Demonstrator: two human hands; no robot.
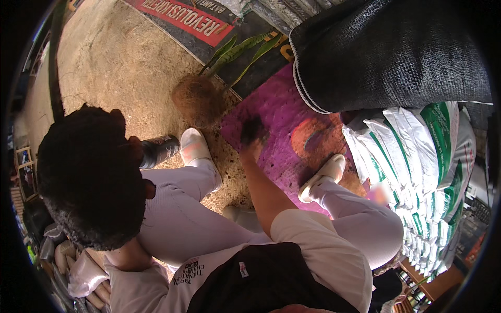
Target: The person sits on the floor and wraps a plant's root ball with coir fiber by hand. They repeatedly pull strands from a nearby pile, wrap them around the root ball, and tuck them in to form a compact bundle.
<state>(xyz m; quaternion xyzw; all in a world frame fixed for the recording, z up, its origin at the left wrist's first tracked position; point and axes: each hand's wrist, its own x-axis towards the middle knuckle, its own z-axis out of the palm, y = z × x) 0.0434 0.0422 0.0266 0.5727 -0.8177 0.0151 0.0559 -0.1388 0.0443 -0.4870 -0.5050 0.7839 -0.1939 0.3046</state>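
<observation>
At the left, large and near the camera, my left hand point(94, 176) is mostly a fuzzy-edged black mass, perhaps a glove or dark material, with fingertips showing along its right side. Partly hidden behind it is a black cylindrical bottle point(159, 151) bearing pale writing; I cannot tell if the hand touches it. My right hand point(252, 135) reaches forward, dark and blurred, over the left edge of a purple painted surface point(270, 109). Just beyond it rests a ball of brown coconut fibre point(197, 99), with long green snake plant leaves point(235, 54) rising from it.
White and green sacks point(422, 156) are stacked at the right, below a large black woven bag or sheet point(391, 54). A dark printed banner point(188, 19) lies beyond the plant. Filled plastic bags point(88, 270) lie at lower left. My sandalled feet rest on either side.
</observation>
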